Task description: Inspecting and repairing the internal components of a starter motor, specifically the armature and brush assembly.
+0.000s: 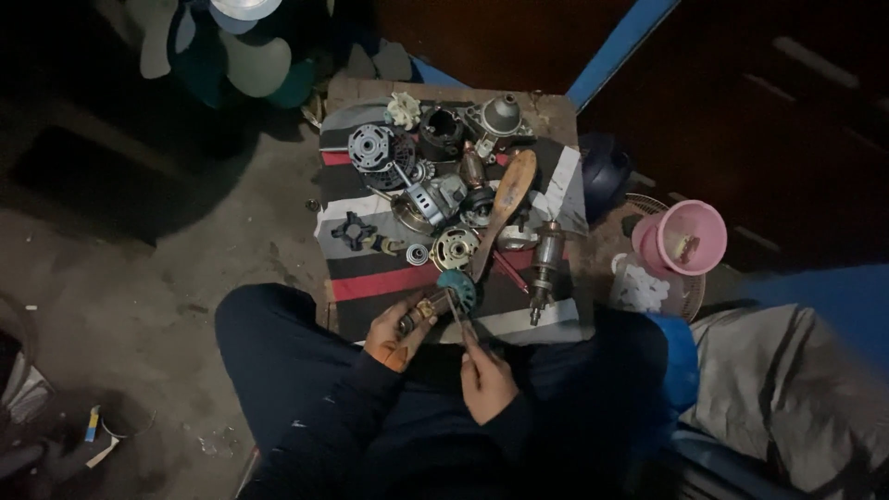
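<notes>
Nearest to me, my left hand (394,335) grips a small motor part (419,313) with a brass-coloured end, holding it over my lap at the near edge of the table (556,111). My right hand (486,380) is closed around a thin tool (456,310), its tip meeting the part just below a teal round piece (458,287); I cannot tell whether that piece belongs to the part or lies on the cloth behind it. To do this well, I judge I should keep the left grip firm and the tool tip steady against the part, working slowly in this dim light.

Just beyond, on the striped cloth (389,282), lies a motor armature (544,264) to the right, a wooden handle (505,204) slanting upward, and a small bearing (418,254). Farther back sit a black star-shaped knob (355,231), round metal housings (372,146) and a white gear (403,109). Off to the right, on the floor, stands a pink bowl (690,236).
</notes>
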